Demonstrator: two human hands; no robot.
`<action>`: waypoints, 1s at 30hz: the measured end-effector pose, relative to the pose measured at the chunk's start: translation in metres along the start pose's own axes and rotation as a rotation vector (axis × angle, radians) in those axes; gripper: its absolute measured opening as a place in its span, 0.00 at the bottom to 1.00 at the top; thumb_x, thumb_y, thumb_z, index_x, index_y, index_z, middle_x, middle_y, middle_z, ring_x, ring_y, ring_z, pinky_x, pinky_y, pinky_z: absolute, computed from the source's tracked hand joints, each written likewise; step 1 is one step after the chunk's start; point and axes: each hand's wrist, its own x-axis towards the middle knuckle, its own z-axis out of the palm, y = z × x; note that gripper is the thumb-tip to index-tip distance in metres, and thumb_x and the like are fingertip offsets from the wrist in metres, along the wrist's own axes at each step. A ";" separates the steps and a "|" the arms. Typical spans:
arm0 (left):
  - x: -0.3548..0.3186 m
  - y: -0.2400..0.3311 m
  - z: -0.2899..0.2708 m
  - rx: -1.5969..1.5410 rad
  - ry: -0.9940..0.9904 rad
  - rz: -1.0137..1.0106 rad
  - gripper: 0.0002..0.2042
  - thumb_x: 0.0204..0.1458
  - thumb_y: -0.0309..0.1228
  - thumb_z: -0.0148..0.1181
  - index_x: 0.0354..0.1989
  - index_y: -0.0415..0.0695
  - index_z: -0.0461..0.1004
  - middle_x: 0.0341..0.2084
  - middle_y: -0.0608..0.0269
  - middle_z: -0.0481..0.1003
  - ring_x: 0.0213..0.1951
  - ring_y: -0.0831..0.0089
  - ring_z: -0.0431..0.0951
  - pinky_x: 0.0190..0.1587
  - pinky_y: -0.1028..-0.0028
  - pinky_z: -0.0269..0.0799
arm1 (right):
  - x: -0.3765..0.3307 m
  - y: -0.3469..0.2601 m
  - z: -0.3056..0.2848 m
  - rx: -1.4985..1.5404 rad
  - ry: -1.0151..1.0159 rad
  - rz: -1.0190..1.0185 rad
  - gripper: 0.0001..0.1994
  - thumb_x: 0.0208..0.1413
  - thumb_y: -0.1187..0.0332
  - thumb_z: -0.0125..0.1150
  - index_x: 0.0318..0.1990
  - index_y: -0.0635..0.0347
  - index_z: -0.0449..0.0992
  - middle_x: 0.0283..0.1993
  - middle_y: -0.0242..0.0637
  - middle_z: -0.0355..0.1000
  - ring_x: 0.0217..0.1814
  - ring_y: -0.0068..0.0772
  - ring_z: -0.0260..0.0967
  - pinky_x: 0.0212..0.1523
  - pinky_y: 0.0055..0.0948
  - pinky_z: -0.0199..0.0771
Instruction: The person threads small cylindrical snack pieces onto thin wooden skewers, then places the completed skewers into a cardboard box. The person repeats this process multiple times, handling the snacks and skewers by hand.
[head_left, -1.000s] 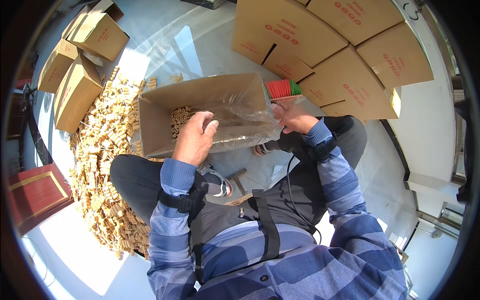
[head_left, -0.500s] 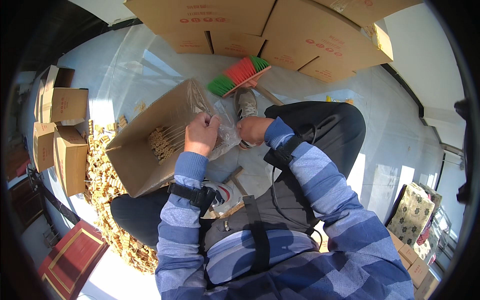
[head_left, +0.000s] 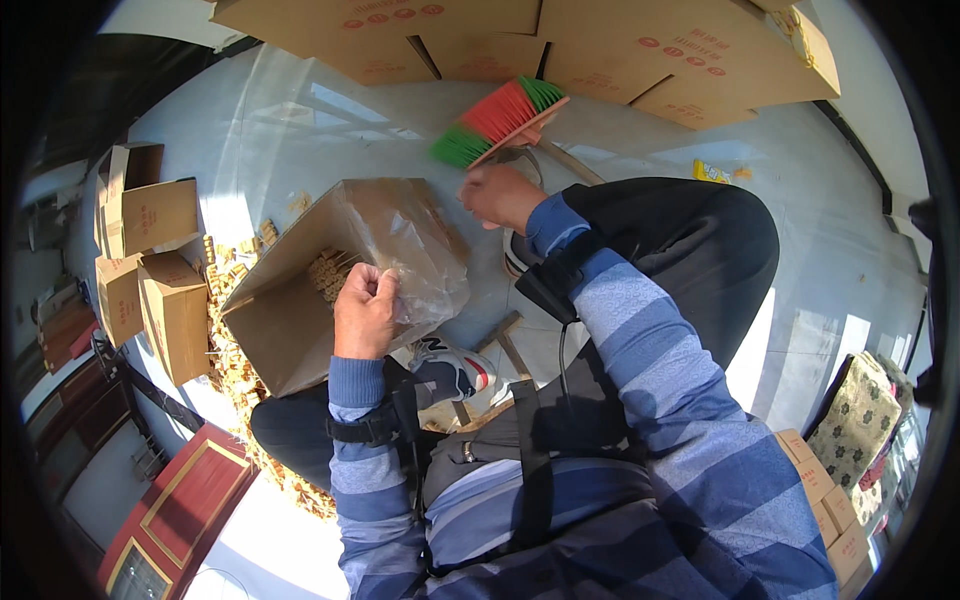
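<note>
An open cardboard box (head_left: 280,335) stands tilted at my left knee, with a clear plastic bag (head_left: 425,245) spread over its right side. My left hand (head_left: 364,312) pinches the edge of this bag between thumb and fingers. Behind that hand, a bundle of small tan sticks or rolls (head_left: 328,272) shows inside the box, partly covered. Out past the bag, my right hand (head_left: 503,195) is raised near the broom (head_left: 508,118), its fingers curled inward and slightly blurred. Whether anything is in those fingers is hidden.
Large cardboard cartons (head_left: 620,65) line the far side. Smaller open boxes (head_left: 172,300) stand at the left, beside a heap of loose tan pieces (head_left: 250,410). A red panel with gold trim (head_left: 185,505) lies lower left. Small cartons (head_left: 825,500) sit lower right.
My right hand has come away from the bag and moved up toward the broom. The left hand has moved down and left, still pinching the plastic. The view has shifted a little.
</note>
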 end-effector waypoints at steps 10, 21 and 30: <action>-0.017 -0.013 0.000 -0.090 -0.070 -0.154 0.09 0.62 0.31 0.60 0.33 0.40 0.71 0.24 0.71 0.71 0.23 0.84 0.67 0.25 0.79 0.66 | 0.037 0.054 0.082 0.391 -0.220 -0.106 0.14 0.49 0.65 0.68 0.44 0.56 0.80 0.42 0.37 0.77 0.44 0.40 0.76 0.43 0.36 0.80; -0.024 0.007 -0.015 -0.347 -0.128 -0.071 0.06 0.64 0.30 0.58 0.36 0.41 0.71 0.28 0.68 0.75 0.28 0.83 0.71 0.34 0.79 0.71 | 0.019 0.008 0.071 0.518 -0.254 0.235 0.10 0.54 0.60 0.65 0.36 0.56 0.82 0.34 0.35 0.78 0.37 0.32 0.78 0.32 0.32 0.80; -0.028 -0.020 -0.021 -0.804 0.065 0.040 0.05 0.64 0.29 0.57 0.37 0.43 0.71 0.43 0.59 0.79 0.34 0.83 0.71 0.37 0.79 0.67 | 0.047 0.062 0.104 0.011 -0.102 -0.373 0.08 0.49 0.64 0.62 0.33 0.55 0.84 0.32 0.46 0.80 0.35 0.47 0.79 0.36 0.40 0.78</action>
